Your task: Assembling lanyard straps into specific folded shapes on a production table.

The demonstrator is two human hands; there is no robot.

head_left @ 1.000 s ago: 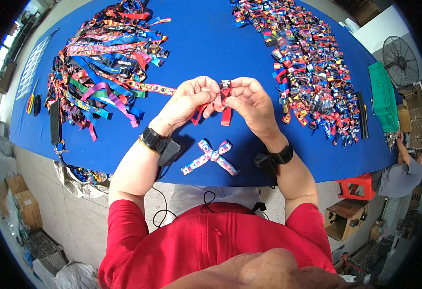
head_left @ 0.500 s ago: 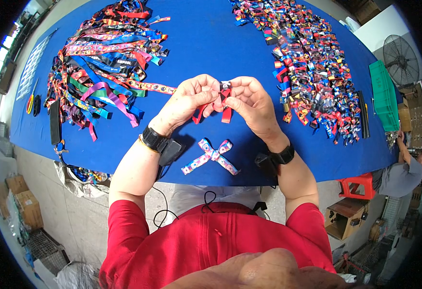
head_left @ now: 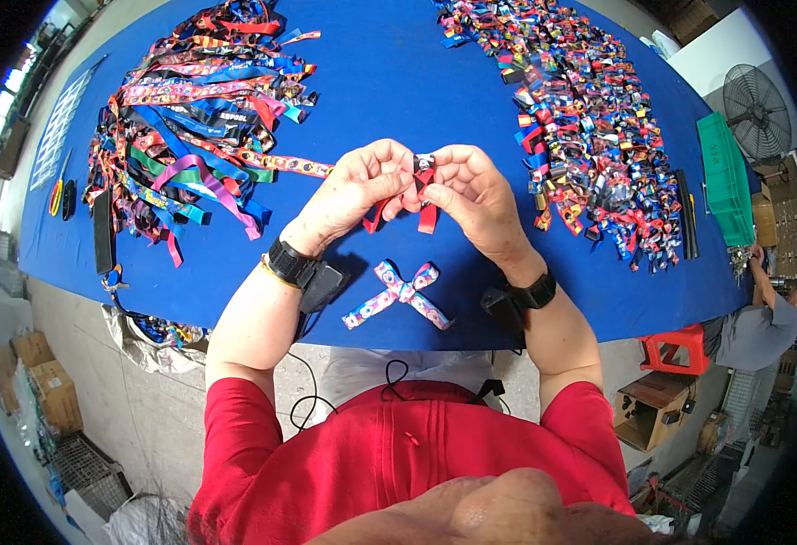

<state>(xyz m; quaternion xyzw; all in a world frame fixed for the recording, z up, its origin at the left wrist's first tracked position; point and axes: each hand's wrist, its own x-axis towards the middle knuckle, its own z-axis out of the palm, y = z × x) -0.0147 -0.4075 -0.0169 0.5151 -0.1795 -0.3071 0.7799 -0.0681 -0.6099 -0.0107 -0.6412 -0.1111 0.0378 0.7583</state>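
Above the blue table, my left hand (head_left: 367,189) and my right hand (head_left: 473,193) pinch one red and black ribbon (head_left: 426,216) between them. It is folded into a loop at the top, and two red ends hang below the fingers. Part of the ribbon is hidden behind my fingertips. Closer to me, a pink, white and blue patterned ribbon bow (head_left: 405,292) lies flat on the table, touched by neither hand. A heap of loose patterned ribbons (head_left: 194,136) lies left of my hands, one yellow and red strip reaching toward my left hand.
Rows of small tied ribbon bows (head_left: 598,136) cover the table's right side. The blue cloth (head_left: 371,82) shows between heap and rows. Yellow-handled scissors (head_left: 57,195) lie far left. A green crate (head_left: 726,179), a fan (head_left: 756,111) and a red stool (head_left: 676,352) stand at right, near another person (head_left: 762,331).
Almost nothing differs. My fingers and the red and black ribbon have shifted only very slightly; both hands keep their pinch.
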